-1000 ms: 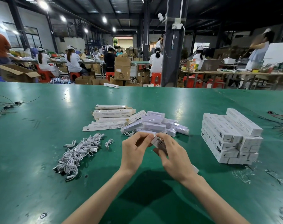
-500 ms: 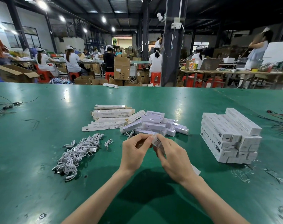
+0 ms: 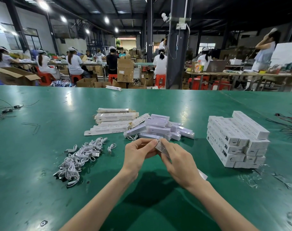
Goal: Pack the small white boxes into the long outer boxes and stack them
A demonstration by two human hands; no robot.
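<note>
At the centre of the green table (image 3: 33,164), just in front of the loose small white boxes (image 3: 158,129): right hand (image 3: 180,164) grips a long outer box (image 3: 162,148), its long axis running from that wrist up-left to the end pinched by the left hand (image 3: 138,152); finished stack (image 3: 233,140) lies to the right, nearer the right hand

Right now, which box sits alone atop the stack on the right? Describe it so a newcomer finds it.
Start at the green table; on its right side stands a neat stack of long white cardboard boxes. One long white printed box lies alone on top, along the stack's right edge. Unlike its neighbours, it has nothing beside it at that level.
</note>
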